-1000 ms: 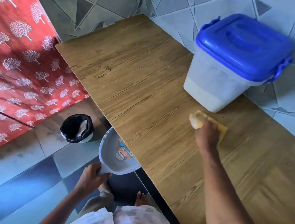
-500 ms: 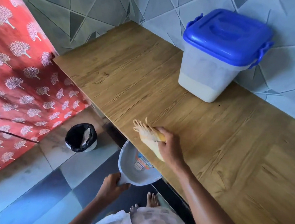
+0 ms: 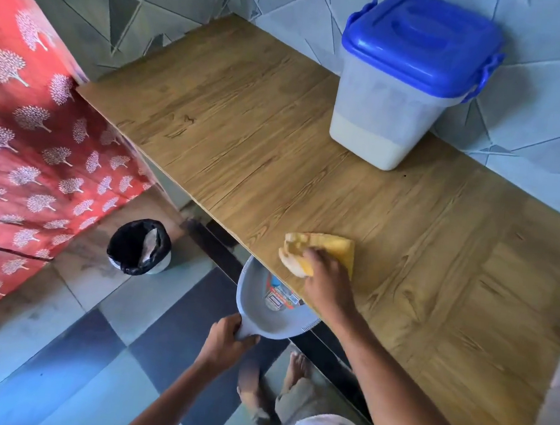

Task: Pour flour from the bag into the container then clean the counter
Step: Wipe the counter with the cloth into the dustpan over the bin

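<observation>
A translucent container (image 3: 378,119) with a blue lid (image 3: 422,41) stands closed at the back of the wooden counter (image 3: 244,134), white flour filling its bottom. My right hand (image 3: 328,282) grips a yellow cloth (image 3: 322,251) on the counter near its front edge. Just below that edge, my left hand (image 3: 226,341) holds the handle of a grey dustpan (image 3: 263,312), whose mouth sits under the counter's lip beneath the cloth. No flour bag is in view.
A small bin with a black liner (image 3: 140,246) stands on the tiled floor left of the dustpan. A red patterned curtain (image 3: 23,156) hangs at the left. Tiled walls close the counter's back. My bare feet (image 3: 295,369) are below the counter edge.
My right hand swept the cloth from beside the container toward the front edge over the dustpan, then drew it slightly back onto the counter. The dustpan stayed under the edge.
</observation>
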